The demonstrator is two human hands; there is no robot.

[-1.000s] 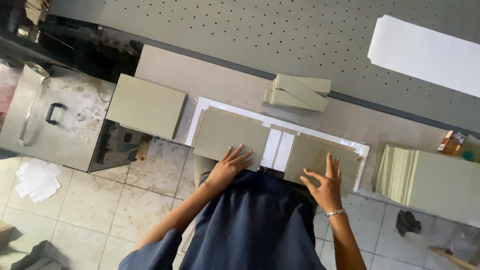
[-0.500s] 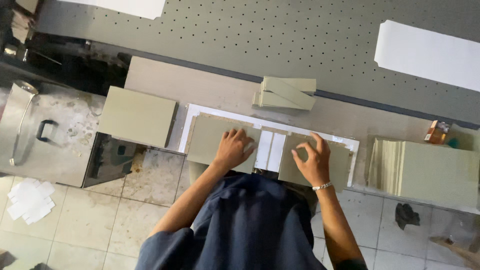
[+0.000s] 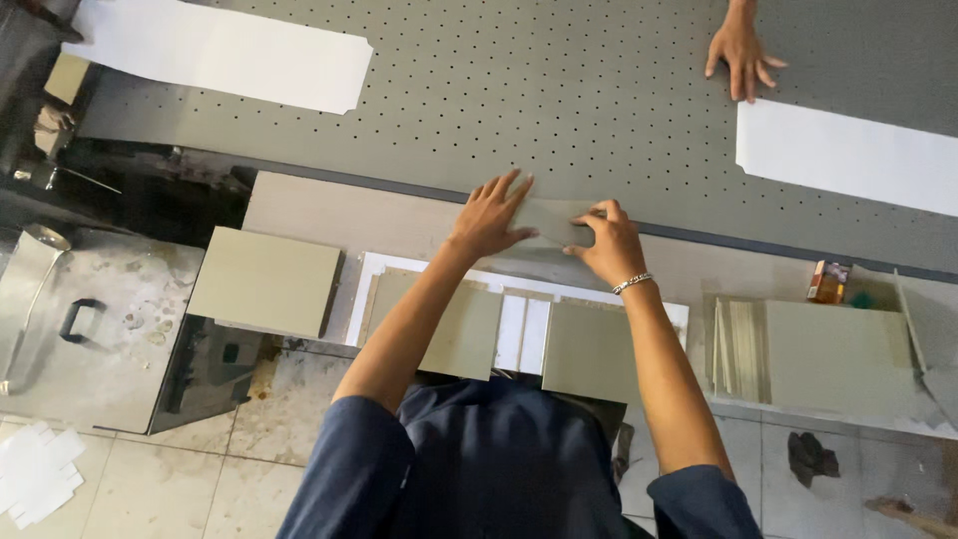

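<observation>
On the bench, near edge: two greenish-grey boards lie flat on a white sheet [image 3: 374, 289], the left board [image 3: 454, 324] and the right board [image 3: 589, 349], with narrow strips [image 3: 524, 334] between them; all of it lies flat and apparently in place.
Far side of the bench: both hands reach to a folded grey piece [image 3: 554, 222] that sits where the bench meets the perforated grey table [image 3: 559, 90].
Left hand: the left hand [image 3: 489, 218] rests over the piece's left end, fingers spread and laid on it; whether they grip is hard to tell.
Right hand: the right hand [image 3: 611, 240], with a bracelet at the wrist, has its fingers curled together and closed on the piece's right end.
Done, as judged: boards and strips look laid out on the sheet; the folded piece is only just taken hold of and lies well apart from them.
Left, as judged: the folded piece is not yet with the layout; a stack of boards [image 3: 264, 279] at left and more upright boards [image 3: 833, 349] at right stand untouched.
Changed since the earlier frames: both hands then pressed flat on the two boards; now they have left them and gone far to the folded piece. The boards look unmoved.
Also new: another person's hand [image 3: 740, 48] lies flat on the table at far right, near a white paper sheet [image 3: 848, 155].
</observation>
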